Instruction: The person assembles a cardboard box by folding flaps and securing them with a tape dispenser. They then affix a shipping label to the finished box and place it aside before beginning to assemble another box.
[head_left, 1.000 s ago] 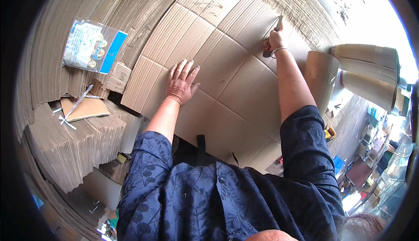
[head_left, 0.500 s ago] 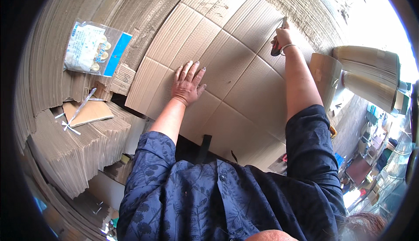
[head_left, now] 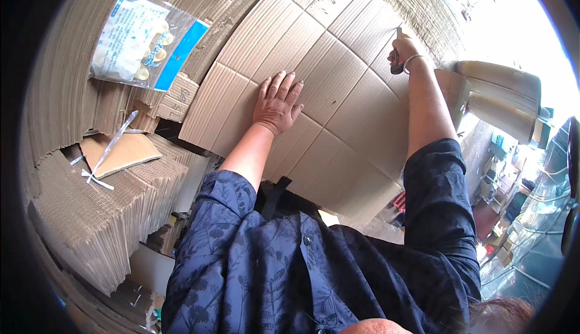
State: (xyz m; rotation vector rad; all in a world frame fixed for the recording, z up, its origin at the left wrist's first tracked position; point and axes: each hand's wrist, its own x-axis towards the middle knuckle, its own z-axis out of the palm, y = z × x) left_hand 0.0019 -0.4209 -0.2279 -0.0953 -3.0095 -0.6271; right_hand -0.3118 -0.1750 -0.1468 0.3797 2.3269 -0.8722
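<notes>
A large brown cardboard sheet (head_left: 344,101) with a grid of crease lines lies in front of me. My left hand (head_left: 278,101) rests on its left part, palm down with the fingers spread. Toward the far right edge of the sheet, my right hand (head_left: 407,47) is wrapped round a utility knife (head_left: 396,63) with a red and black handle. The knife's metal end (head_left: 399,32) points away from me, close to the sheet. Whether the tip touches the cardboard cannot be made out.
Stacked cardboard (head_left: 90,207) rises on the left, with a clear plastic packet (head_left: 136,44) on top. A cut cardboard piece (head_left: 118,155) with a plastic strap lies nearer. Bundled rolled cardboard (head_left: 501,95) stands right; a cluttered area extends beyond it.
The whole view has shifted slightly. My right hand with the knife has come a little nearer to me along the sheet; my left hand keeps its place on the cardboard.
</notes>
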